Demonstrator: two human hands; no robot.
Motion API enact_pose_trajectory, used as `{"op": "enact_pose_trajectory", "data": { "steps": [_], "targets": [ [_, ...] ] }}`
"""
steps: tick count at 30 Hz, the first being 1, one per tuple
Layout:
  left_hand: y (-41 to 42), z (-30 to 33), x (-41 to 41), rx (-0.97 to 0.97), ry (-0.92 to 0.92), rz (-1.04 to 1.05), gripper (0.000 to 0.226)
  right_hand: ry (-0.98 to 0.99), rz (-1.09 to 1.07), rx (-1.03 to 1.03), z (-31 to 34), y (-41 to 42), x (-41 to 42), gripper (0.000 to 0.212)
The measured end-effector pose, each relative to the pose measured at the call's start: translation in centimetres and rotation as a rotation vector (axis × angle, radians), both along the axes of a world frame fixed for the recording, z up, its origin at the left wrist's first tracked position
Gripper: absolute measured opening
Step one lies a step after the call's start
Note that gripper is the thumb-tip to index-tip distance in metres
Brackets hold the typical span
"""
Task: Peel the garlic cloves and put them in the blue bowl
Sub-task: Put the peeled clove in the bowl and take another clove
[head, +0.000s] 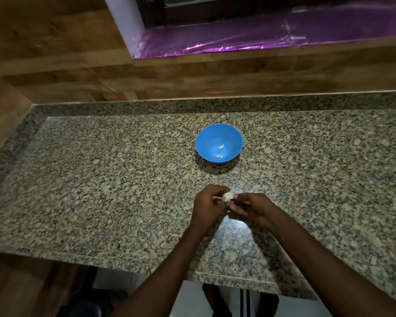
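Note:
A blue bowl (204, 143) stands on the granite counter, a little beyond my hands. Two peeled garlic cloves (220, 147) lie inside it. Just above the counter, my left hand (207, 205) and my right hand (249, 205) meet, both with fingers curled round a small white piece of garlic (297, 196). The garlic shows only as a pale lump between the fingertips; its skin and shape are blurred.
The speckled granite counter (101, 179) has a raised edge at the back and left, with a wooden wall behind it. A window sill lined with shiny purple foil (261, 40) lies above. The counter's front edge runs below my forearms.

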State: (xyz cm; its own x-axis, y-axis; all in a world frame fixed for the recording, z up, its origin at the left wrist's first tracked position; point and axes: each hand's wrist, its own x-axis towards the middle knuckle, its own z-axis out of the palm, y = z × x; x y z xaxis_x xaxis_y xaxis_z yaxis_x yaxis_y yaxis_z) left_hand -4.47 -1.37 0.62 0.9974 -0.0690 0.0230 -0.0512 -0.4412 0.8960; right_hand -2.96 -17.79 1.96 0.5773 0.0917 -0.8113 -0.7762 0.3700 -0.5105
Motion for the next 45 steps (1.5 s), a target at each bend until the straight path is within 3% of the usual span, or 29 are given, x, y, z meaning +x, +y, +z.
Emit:
{"op": "enact_pose_trajectory", "data": {
  "steps": [5,13,21,25,27,29,32,35,38,45],
  "targets": [
    [-0.8,0.1,0.4,0.053,-0.029,0.0,0.023,-0.027,0.036,-0.116,-0.2,-0.3,0.6,0.023],
    [-0.9,-0.6,1.5,0.0,0.104,0.087,0.032,-0.055,0.002,-0.24,-1.1,-0.9,0.7,0.017],
    [0.6,-2.2,2.5,0.176,0.031,0.14,0.042,-0.093,0.028,-0.328,-2.1,-3.2,0.5,0.006],
    [-0.6,-1.5,-1.5,0.324,-0.114,0.336,0.032,-0.2,0.071,-0.455,-2.7,-3.8,0.0,0.009],
    [-1.6,-1.6,-3.8,0.343,-0.111,0.26,0.023,-0.277,0.137,-0.535,-3.1,-3.8,-0.1,0.013],
    [-2.2,-2.7,-4.8,0.439,-0.112,0.045,0.022,-0.417,0.276,-0.746,-3.6,-3.7,-0.3,0.019],
    [-2.5,-4.1,-4.0,0.653,-0.101,-0.145,0.044,-0.649,0.506,-1.034,-3.1,-3.4,-0.8,0.018],
    [-2.5,-4.2,-3.5,0.726,-0.067,-0.168,0.056,-0.803,0.647,-1.146,-3.4,-3.5,-1.1,0.016],
    [-2.0,-4.2,-3.4,0.731,-0.076,-0.194,0.058,-0.832,0.728,-1.217,-3.6,-3.6,-1.0,0.013],
    [-1.3,-4.1,-3.8,0.676,-0.076,-0.204,0.059,-0.99,0.778,-1.372,-3.6,-2.8,-2.0,0.02]
  ]
}}
